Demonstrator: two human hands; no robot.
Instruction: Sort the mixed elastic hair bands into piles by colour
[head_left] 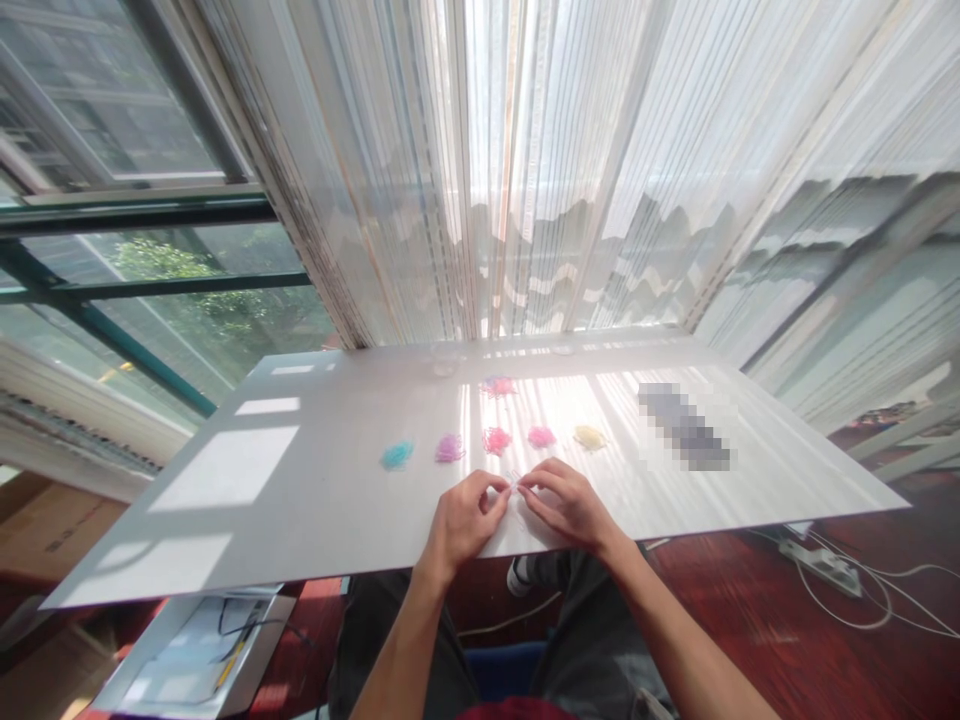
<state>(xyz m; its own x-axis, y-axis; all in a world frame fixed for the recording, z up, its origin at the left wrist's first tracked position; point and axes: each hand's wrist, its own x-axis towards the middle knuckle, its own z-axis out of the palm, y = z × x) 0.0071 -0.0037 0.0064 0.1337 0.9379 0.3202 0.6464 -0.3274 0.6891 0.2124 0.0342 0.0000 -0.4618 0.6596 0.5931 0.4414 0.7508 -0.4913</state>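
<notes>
Near the front edge of the white table [315,500], my left hand [466,512] and my right hand [566,503] meet fingertip to fingertip. Thumb and forefinger are pinched together on each. A tiny pale thing seems to lie between them, too small to make out. Just beyond my fingers runs a row of small piles of thin, loop-like strands: a teal pile [397,455], a purple pile [450,448], a red-pink pile [496,440], a pink pile [541,436] and a yellow pile [591,437]. Behind the row sits a mixed pink and blue pile [498,386].
A blurred-out dark object [686,428] lies on the right of the table. Toward the back stands a faint clear container [444,362]. Below left is a white box [195,650] with cables; a power strip [821,568] with cords lies on the floor at right.
</notes>
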